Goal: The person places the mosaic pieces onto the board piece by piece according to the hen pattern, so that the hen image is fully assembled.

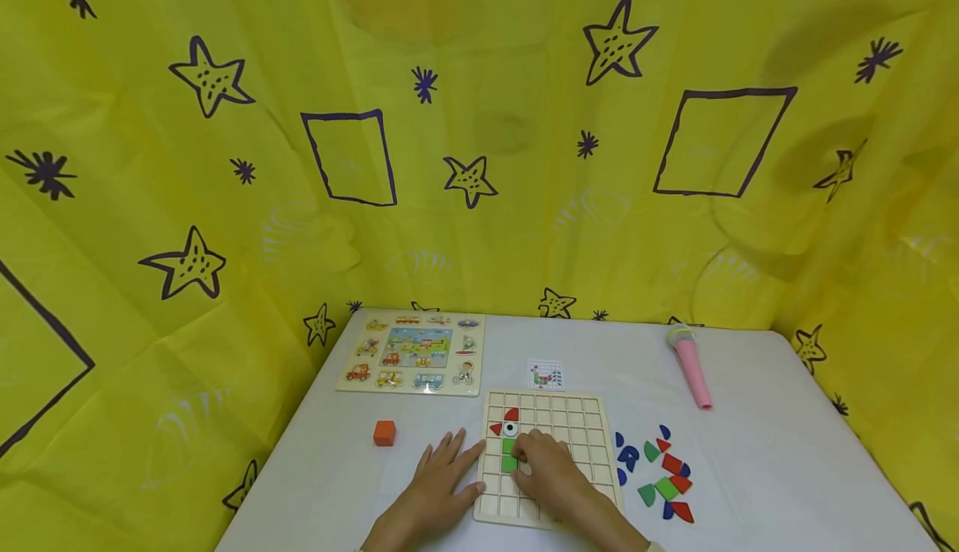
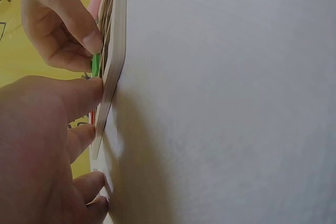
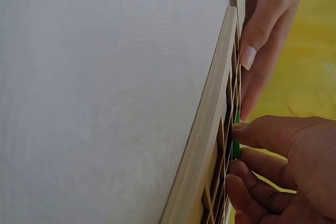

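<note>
A wooden grid board lies on the table. My right hand is over its left-centre cells, thumb and index finger pinching a green square block. Two green squares show in a column beside these fingertips. Above them on the board are a white round piece with a black dot, a red triangle and a red quarter-round piece. My left hand has its fingers spread, with fingertips at the board's left edge; in the left wrist view its thumb touches that edge.
Several red, green and blue shapes lie right of the board. A pattern card is behind it. A pink microphone lies back right, a vehicle picture puzzle back left, an orange cube left. Yellow curtains surround the table.
</note>
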`<state>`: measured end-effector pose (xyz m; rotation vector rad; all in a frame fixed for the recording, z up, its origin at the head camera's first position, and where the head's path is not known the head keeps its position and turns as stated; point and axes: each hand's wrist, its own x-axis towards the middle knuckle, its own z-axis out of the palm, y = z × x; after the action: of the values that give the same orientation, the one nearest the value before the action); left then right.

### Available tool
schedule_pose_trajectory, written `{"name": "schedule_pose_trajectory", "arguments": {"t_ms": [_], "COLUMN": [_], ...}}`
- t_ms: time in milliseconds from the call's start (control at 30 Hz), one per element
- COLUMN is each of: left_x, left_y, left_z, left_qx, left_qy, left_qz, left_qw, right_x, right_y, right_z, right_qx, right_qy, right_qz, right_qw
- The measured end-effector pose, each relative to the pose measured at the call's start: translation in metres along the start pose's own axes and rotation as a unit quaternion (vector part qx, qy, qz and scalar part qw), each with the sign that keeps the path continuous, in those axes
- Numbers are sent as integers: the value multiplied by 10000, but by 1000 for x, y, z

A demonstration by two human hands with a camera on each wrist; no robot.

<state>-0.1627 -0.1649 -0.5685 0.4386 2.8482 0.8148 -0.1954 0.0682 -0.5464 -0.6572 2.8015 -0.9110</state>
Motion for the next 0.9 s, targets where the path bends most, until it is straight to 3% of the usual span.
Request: {"name": "schedule_pose_trajectory", "arguments": {"t_ms": [533,900], "left_x": [1,1], "left_y": [2,3], "left_z": [-1,-2], "left_qx": [75,72], "left_qy": [-15,-45], "left_qz": [-89,-97], "left_qw": [9999,9999], "right_x": [-3,-5], "right_y": [-1,-4], "right_z": [6,2], "right_qx": [-829,-888], "right_qy": [661,740], "right_qz": [-403,-479], "right_qw": [9935,9921]}}
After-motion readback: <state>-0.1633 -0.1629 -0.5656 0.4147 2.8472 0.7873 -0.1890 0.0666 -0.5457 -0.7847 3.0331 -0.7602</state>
